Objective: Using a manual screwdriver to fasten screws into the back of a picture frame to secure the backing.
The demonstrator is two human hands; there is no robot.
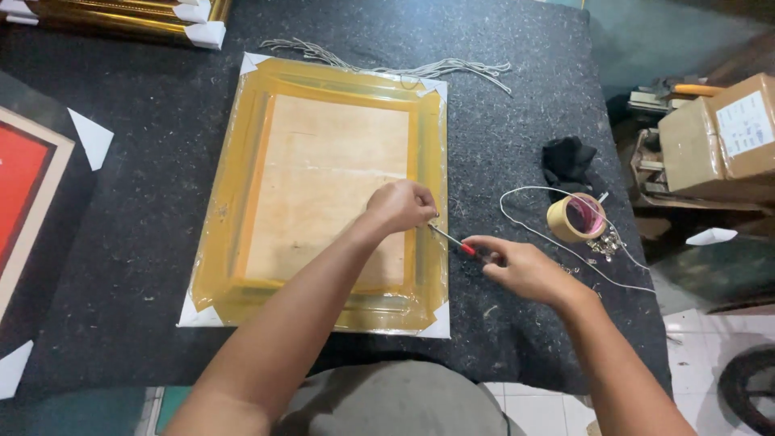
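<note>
Evidently we have a gold picture frame lying face down in the middle of the dark felt-covered table, wrapped in clear film with white card protectors on its corners, so its plywood backing faces up where we can work on it. Our left hand is curled shut at the right rail of the frame, fingertips pinching something too small to make out, pressed against the wood as if to steady a spot. Our right hand grips a red-handled screwdriver, held low and nearly flat so its tip meets the rail right under the left fingers; the handle is closed inside the fist.

Just right of the hands, within easy reach, a roll of tan tape sits with a small heap of metal fittings and a loop of white cord. A black cloth lies further back. Beyond the far edge of the frame is a bundle of cut cords. At the far left corner more gold frames are stacked, and a red-faced frame rests at the left edge. Cardboard boxes stand off the table to the right.
</note>
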